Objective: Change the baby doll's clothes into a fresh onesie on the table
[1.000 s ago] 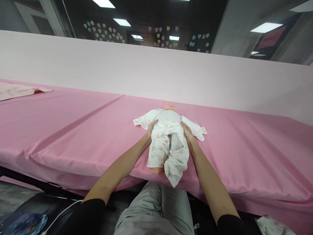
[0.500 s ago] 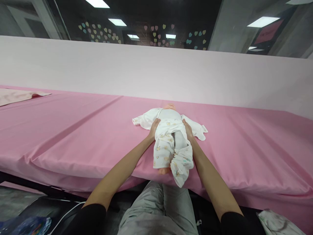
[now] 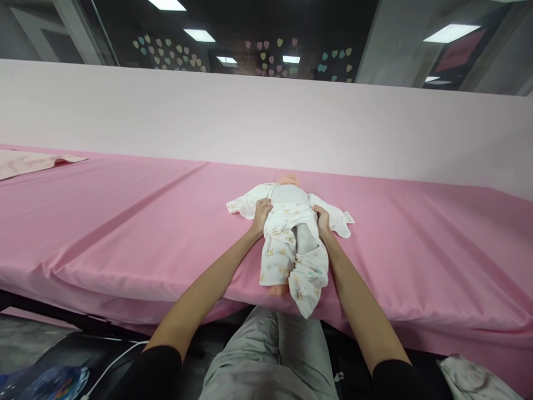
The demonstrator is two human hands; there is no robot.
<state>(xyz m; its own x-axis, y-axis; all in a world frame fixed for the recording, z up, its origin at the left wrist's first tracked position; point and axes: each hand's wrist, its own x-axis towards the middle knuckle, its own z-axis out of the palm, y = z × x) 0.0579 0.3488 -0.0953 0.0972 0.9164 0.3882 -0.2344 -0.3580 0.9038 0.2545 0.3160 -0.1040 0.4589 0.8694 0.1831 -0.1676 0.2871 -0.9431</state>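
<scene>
The person wears black sleeves that end around the elbow. The left sleeve (image 3: 152,369), toward 7 o'clock, is plain and matte, with a neat curved hem. The right sleeve (image 3: 393,378), between 4 and 5 o'clock, matches it in colour and cut. Below the hems, both slender forearms are bare, tapering to narrow wrists. The left hand (image 3: 261,215) and right hand (image 3: 323,219), near the centre of the dial, are bare too. At 6 o'clock are light grey trousers (image 3: 260,339), loose in the leg, with soft wrinkles. The lowest grey cloth is blurred; whether it is trousers or top, I cannot tell.
</scene>
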